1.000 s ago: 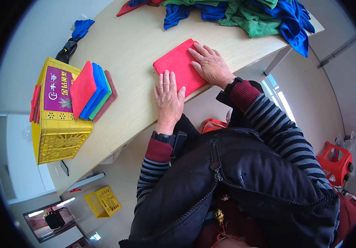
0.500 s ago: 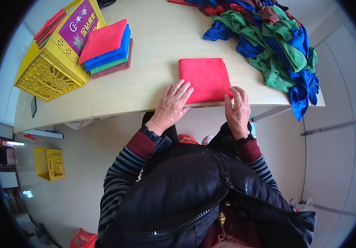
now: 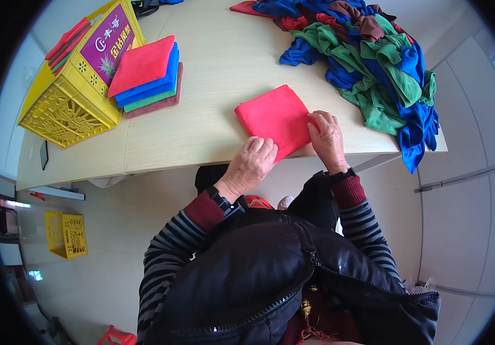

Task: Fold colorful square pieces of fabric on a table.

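Note:
A folded red cloth lies turned at an angle by the table's front edge, one corner poking past that edge. My left hand grips its near left side, fingers curled over the fabric. At the right corner, my right hand pinches the cloth between thumb and fingers. To the left is a neat stack of folded cloths, with a red one on top, then blue, green and brown. A loose heap of crumpled green, blue, red and brown cloths covers the table's right end.
A yellow plastic crate stands on the table's left end, holding folded cloths. Beside it lies a dark flat object. Another yellow crate and a red stool are on the floor. White cabinets line the right.
The red cloth has been turned on the table, its near corner now over the edge. My left hand went from lying flat to gripping; my right hand closed on the corner.

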The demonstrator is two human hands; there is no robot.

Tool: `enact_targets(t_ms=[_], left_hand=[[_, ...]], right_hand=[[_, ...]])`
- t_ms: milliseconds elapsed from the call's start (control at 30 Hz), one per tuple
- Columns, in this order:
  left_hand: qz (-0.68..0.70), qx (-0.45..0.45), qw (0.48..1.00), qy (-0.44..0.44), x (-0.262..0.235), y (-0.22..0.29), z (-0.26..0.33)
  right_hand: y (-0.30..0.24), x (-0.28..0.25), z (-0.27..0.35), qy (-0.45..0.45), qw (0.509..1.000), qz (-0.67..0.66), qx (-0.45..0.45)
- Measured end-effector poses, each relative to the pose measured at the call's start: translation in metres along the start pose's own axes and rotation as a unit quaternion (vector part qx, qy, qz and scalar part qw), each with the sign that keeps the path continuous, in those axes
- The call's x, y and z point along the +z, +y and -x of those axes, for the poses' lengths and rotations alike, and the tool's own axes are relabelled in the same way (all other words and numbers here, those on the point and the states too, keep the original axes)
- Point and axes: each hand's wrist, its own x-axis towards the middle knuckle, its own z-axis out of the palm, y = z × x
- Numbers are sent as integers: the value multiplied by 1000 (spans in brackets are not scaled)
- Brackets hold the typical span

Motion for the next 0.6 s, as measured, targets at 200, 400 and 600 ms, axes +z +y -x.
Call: enact_targets(t_ms=[200, 400, 600], left_hand=[[9, -31, 998, -59, 16, 24, -33], [93, -19, 995, 6, 12, 14, -31], [40, -93, 995, 2, 23, -32, -64]], right_hand=[[-40, 12, -8, -26, 995, -98, 13], [-28, 30, -5, -54, 998, -3, 31], [-27, 43, -2, -77, 989, 125, 0]])
